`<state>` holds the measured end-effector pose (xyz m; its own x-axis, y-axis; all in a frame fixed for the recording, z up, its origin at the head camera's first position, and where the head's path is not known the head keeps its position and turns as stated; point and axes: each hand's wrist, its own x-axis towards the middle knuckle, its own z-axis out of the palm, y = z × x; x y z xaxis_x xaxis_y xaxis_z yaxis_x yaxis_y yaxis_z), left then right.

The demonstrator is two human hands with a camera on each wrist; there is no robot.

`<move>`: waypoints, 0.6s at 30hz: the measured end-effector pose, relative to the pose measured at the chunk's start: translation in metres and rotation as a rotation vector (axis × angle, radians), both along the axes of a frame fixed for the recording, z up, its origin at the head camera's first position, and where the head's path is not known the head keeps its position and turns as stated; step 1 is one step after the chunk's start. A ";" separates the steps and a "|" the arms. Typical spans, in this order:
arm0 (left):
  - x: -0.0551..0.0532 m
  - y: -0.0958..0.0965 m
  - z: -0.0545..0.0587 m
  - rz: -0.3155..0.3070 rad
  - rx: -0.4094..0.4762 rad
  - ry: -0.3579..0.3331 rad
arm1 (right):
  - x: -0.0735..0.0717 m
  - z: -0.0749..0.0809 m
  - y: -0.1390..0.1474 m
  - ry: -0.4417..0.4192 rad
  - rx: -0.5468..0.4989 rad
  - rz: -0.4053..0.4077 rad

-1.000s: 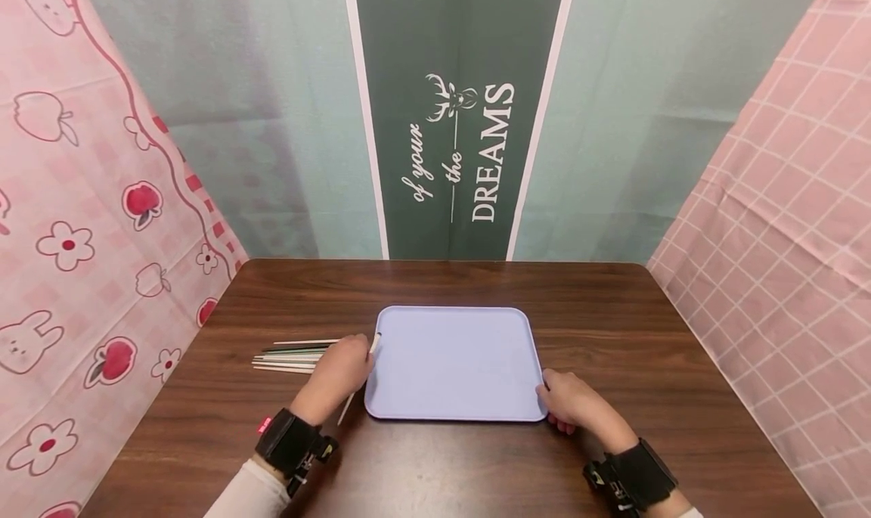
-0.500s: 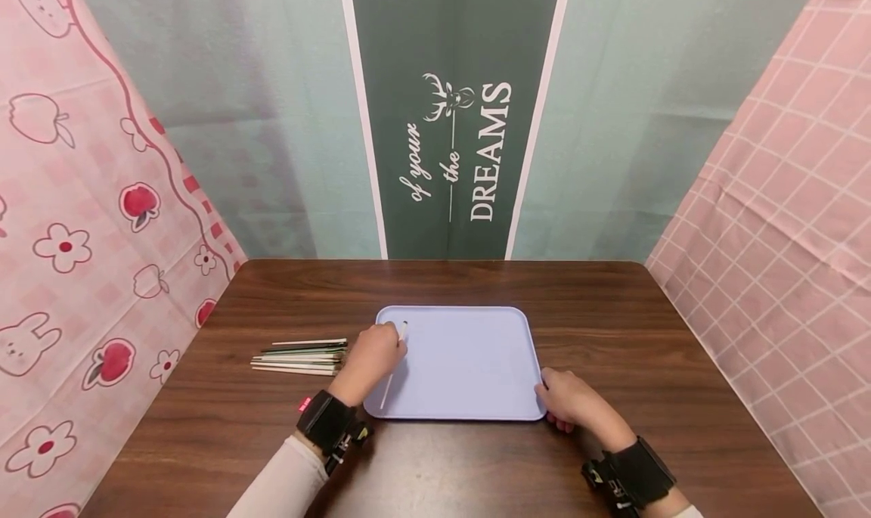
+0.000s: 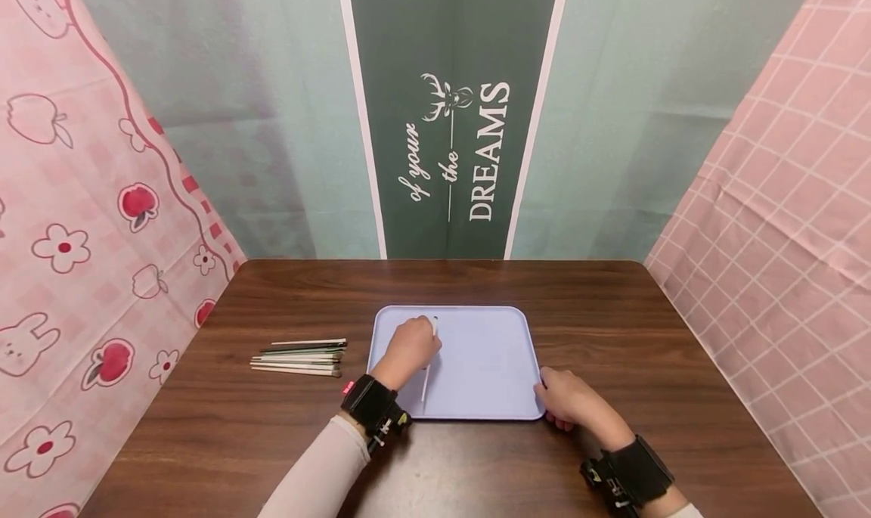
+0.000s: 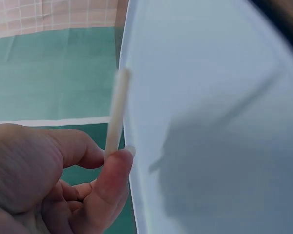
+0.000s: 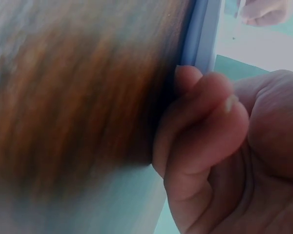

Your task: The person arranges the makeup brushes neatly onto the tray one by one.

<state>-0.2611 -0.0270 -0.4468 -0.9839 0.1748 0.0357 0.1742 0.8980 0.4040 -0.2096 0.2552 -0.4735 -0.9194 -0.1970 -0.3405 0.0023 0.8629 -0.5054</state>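
Note:
My left hand is over the left half of a pale lavender tray. Between thumb and fingertips it pinches a thin, light-handled paintbrush, tilted above the tray floor and apart from it. Seen from the left wrist, the cream handle sticks up past the fingertips, and a shadow falls on the tray. At the tray's near right corner, my right hand grips the rim. The right wrist view has its curled fingers at the tray edge; the thumb's contact is partly hidden.
Left of the tray, several slim paintbrushes with white, dark and green handles lie side by side on the brown wooden table. Fabric curtains hang behind the table and along both sides.
My left hand has carried the paintbrush rightward from beside the tray's left rim to over the tray, uncovering the other brushes. My right hand keeps its place on the rim.

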 end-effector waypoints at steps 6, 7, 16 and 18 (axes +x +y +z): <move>-0.010 0.024 -0.001 -0.034 -0.024 -0.046 | 0.000 0.002 0.000 -0.023 0.002 -0.003; -0.011 0.028 -0.001 -0.040 -0.031 -0.052 | 0.000 0.002 0.001 -0.025 0.002 -0.004; -0.017 0.061 -0.005 -0.062 0.007 -0.119 | -0.002 0.002 0.000 -0.025 -0.001 0.004; -0.018 0.068 -0.006 -0.073 0.008 -0.124 | -0.002 0.002 0.000 -0.028 0.000 0.008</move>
